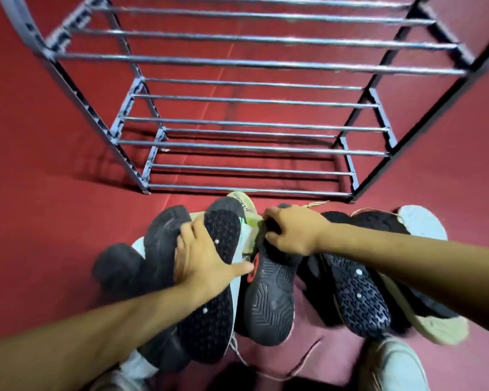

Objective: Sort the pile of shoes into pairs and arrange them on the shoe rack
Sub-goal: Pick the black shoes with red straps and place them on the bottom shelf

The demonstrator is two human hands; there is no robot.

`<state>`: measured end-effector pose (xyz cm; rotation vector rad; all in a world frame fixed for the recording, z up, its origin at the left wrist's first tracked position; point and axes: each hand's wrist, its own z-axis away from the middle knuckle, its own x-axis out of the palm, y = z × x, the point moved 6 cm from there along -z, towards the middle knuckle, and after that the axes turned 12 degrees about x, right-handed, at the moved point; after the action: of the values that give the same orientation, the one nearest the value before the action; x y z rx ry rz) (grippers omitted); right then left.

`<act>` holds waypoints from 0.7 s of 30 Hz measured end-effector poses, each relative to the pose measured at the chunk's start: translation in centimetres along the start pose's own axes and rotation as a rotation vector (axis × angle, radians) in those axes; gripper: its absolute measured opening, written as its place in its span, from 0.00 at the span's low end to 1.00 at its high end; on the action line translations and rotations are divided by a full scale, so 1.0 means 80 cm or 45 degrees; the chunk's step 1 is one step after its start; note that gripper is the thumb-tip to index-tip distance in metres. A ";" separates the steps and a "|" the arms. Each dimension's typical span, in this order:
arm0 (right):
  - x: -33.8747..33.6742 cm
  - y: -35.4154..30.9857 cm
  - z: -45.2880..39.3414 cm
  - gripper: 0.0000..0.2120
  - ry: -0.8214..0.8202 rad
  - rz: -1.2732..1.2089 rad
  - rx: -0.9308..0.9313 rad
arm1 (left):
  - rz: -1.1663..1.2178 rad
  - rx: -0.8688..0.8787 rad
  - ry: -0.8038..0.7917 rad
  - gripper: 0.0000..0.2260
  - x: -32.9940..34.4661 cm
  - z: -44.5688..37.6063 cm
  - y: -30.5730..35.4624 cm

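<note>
Where the right hand (291,231) grips, blurred shoes (268,294) hide one another.

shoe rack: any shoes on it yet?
Empty. Every visible bar of the shoe rack is bare; the shoes sit piled on the red floor before it.

The shoe rack (249,63) runs past the top edge. The left hand (206,258) is blurred. Overlapping shoes (268,300) hide one another's uppers.
</note>
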<state>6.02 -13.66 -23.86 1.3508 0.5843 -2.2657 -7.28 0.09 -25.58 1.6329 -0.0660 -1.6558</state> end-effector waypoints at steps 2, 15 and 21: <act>0.007 0.005 0.012 0.28 -0.003 0.121 -0.027 | -0.046 0.048 -0.030 0.55 -0.005 -0.003 -0.004; 0.007 0.075 0.028 0.17 -0.083 -0.072 0.127 | 1.724 -0.408 -0.350 0.19 -0.035 -0.030 -0.002; 0.024 0.091 0.028 0.17 -0.115 -0.054 0.036 | 1.245 -0.412 -0.133 0.11 -0.010 -0.040 -0.029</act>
<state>7.71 -21.12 -25.58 1.2528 0.5572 -2.3636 -5.73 3.67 -26.70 0.9924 -0.5302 -0.9156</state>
